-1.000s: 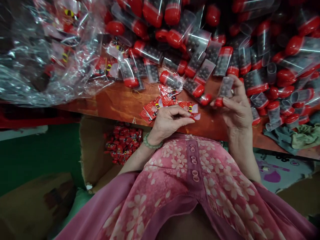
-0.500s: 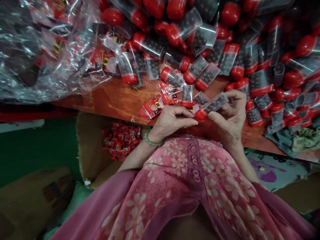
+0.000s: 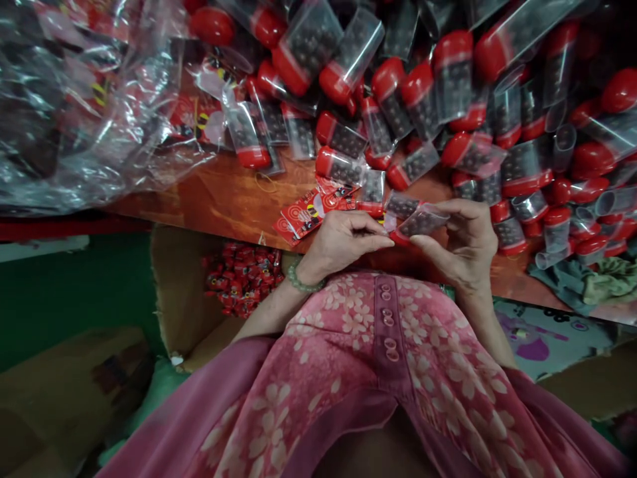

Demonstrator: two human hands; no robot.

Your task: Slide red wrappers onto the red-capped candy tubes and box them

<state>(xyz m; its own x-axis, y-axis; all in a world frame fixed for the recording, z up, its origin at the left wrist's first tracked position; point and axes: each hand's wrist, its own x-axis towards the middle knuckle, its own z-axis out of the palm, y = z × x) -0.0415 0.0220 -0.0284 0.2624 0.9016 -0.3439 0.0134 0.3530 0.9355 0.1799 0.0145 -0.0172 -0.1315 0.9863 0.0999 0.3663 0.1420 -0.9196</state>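
My right hand grips a small clear plastic bottle of dark pellets between thumb and fingers, its red end pointing left. My left hand is closed in a pinch beside that red end. What its fingertips hold is too small and blurred to name. Just beyond my hands, another pellet bottle lies on the wooden table. Red printed cards lie left of it, behind my left hand.
A heap of red-ended pellet bottles covers the table's far and right side. Clear plastic bags lie at the left. Below the edge, a cardboard box holds red packets. Crumpled cloths rest at the right edge.
Several bottles in the heap have shifted or turned. The bottle in my right hand has dropped slightly and tilts flatter. My left hand keeps its pinch in nearly the same place.
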